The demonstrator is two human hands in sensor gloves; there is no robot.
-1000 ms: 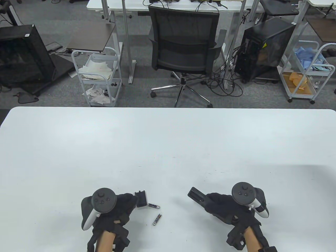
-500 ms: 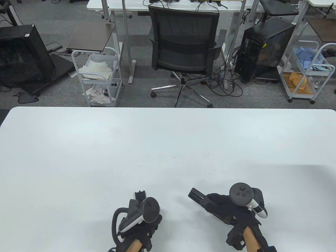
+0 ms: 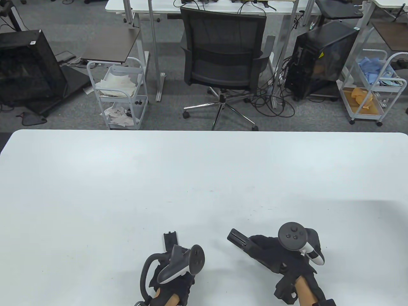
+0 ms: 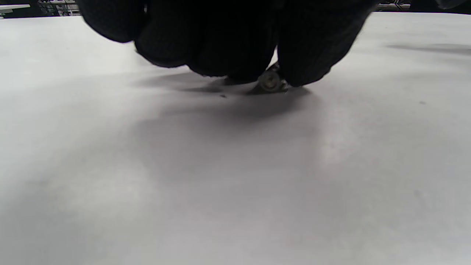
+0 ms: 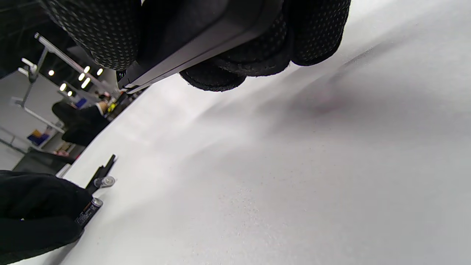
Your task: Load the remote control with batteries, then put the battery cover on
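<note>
My right hand (image 3: 271,255) grips the black remote control (image 3: 237,239) a little above the table, its open battery bay facing up; the right wrist view shows my fingers (image 5: 312,33) wrapped around its body (image 5: 206,33). My left hand (image 3: 178,280) is down on the table, and its fingertips (image 4: 312,55) pinch one battery (image 4: 270,80) that lies on the surface. That battery (image 5: 88,211) sticks out of the left glove in the right wrist view. A second battery (image 5: 105,181) lies beside the black battery cover (image 3: 170,239). In the table view the left tracker hides both batteries.
The white table (image 3: 204,178) stretches far ahead and to both sides of my hands. An office chair (image 3: 223,57), carts and desks stand on the floor beyond its far edge.
My left hand moved right from beside the battery cover to over the batteries, rolled onto its side, and closed its fingertips on one. The right hand with the remote barely moved.
</note>
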